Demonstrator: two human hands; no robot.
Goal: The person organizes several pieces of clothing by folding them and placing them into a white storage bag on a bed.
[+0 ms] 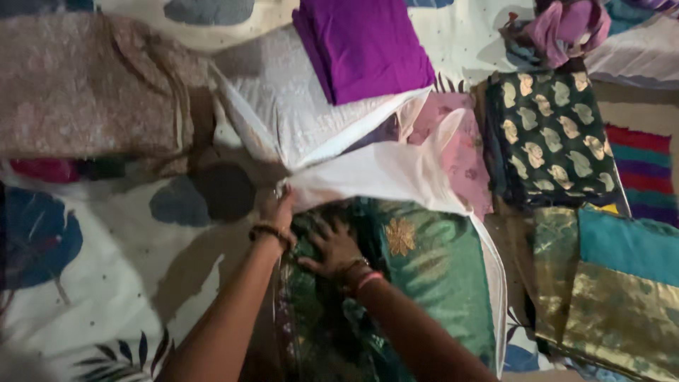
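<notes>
So far my left hand (pixel 277 212) pinches the white cover (pixel 385 173) up off the green sari (pixel 424 269), my right hand (pixel 332 247) lies flat and spread on it (still half inside), below the purple cloth (pixel 364 46).

Both forearms are bare, no sleeves showing. The left hand (pixel 277 212) wears a dark beaded bracelet; the right hand (pixel 332 247) wears pink and dark bangles.

Folded fabric stacks (pixel 548 134) crowd the right; bare bedsheet (pixel 106 283) lies open left.
</notes>
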